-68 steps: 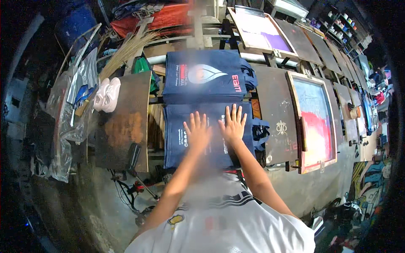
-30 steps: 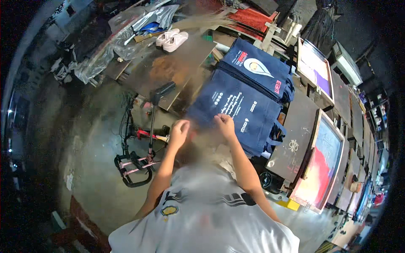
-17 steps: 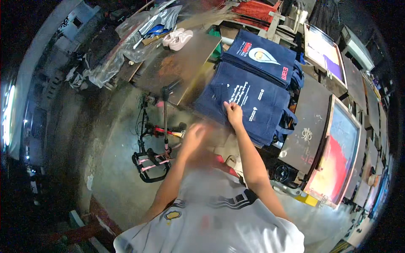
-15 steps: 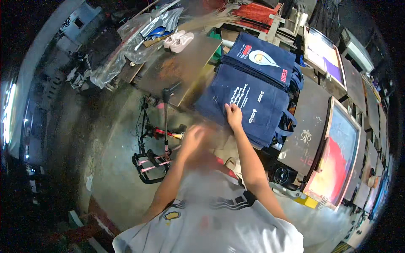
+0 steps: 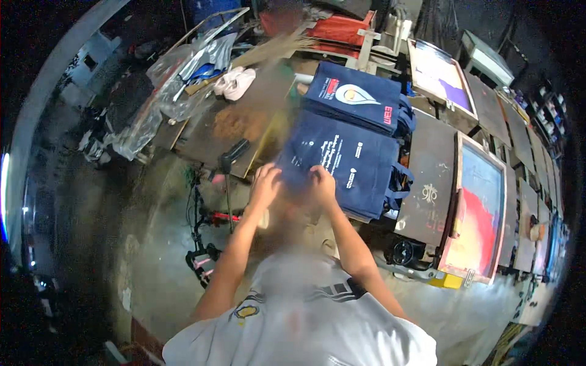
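Note:
Two stacks of navy fabric tote bags lie side by side. The near stack's top bag (image 5: 360, 143) has white print, and the far stack's top bag (image 5: 366, 94) shows a white drop shape with red marks. My right hand (image 5: 323, 183) is at the front edge of the near stack, fingers bent in a pinch on the top bag. By that stack's left corner is my left hand (image 5: 265, 183), its fingers stretched and slightly apart; a blurred patch between the hands hides whether it touches the cloth. Dark handles (image 5: 398, 189) hang at the stack's right side.
Framed printing screens (image 5: 479, 213) and dark boards (image 5: 430, 177) stand to the right. Left of the bags, a board table (image 5: 204, 131) carries pale pink shoes (image 5: 235, 83) and plastic sheeting (image 5: 137, 131). Below it stands a folded scooter-like frame (image 5: 201, 259).
My left hand has come up and forward to the near stack's left corner. My right hand has drawn back from the bag's print to its front edge. The view has shifted.

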{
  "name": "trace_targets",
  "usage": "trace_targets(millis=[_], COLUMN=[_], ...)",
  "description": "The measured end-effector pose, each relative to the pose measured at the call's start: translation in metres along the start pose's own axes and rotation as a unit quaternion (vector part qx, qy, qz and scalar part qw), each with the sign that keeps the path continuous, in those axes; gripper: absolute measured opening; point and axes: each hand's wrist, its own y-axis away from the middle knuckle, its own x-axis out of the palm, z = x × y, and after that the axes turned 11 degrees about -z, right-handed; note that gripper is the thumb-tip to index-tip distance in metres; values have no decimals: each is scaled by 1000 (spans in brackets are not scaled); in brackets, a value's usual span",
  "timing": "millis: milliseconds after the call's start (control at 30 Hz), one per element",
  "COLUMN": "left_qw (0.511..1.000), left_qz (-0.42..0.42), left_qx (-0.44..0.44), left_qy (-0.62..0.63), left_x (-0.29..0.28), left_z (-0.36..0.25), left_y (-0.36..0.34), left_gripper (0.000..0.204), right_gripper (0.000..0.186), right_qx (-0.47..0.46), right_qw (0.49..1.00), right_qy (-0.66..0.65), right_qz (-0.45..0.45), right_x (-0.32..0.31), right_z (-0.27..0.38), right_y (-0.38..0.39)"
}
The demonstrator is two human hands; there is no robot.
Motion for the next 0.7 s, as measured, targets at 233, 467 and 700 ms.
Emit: trace_targets(millis=[233, 467, 700], left_qw=[968, 922, 945], left_qz=[194, 312, 168], left_qx=[156, 145, 210], left_qy=[43, 180, 188], left_x=[-2, 25, 80], left_z=[60, 74, 33], left_y=[-85, -134, -165], left_gripper=[29, 21, 26], right_gripper=[16, 21, 55], right_qx=[47, 80, 50], right_qw=[997, 996, 995], right_qy=[49, 34, 90], right_qz=[41, 36, -10], right_x=[-2, 5, 2], right_z=[14, 20, 35], right_y=[-7, -9, -4])
